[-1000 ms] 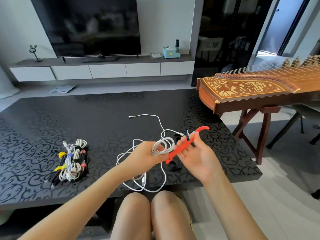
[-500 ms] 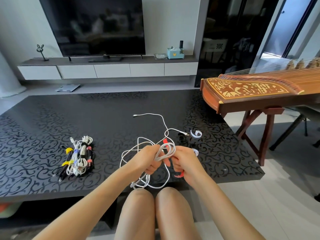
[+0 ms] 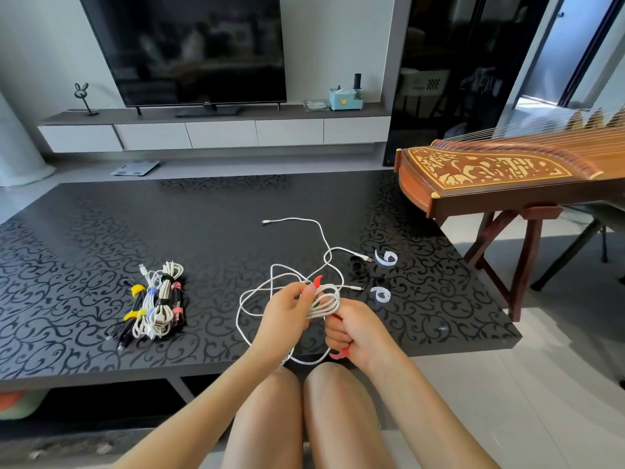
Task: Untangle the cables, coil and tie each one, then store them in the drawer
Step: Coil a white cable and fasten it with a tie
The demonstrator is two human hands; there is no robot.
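Red tie (image 3: 317,282) now round white cable (image 3: 325,301) (left grip (image 3: 287,309) pinching cable, right grip (image 3: 351,330) clutching tie)

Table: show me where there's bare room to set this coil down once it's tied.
The table is bare across its far half, beyond the plug of the white cable, and in the strip between the tied bundle and the cable's loose loops. It is crowded at front right, where loose ties and cable ends lie.

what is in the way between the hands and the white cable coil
Nothing visible. The left hand grips the white cable coil directly, and the right hand holds the red tie against it.
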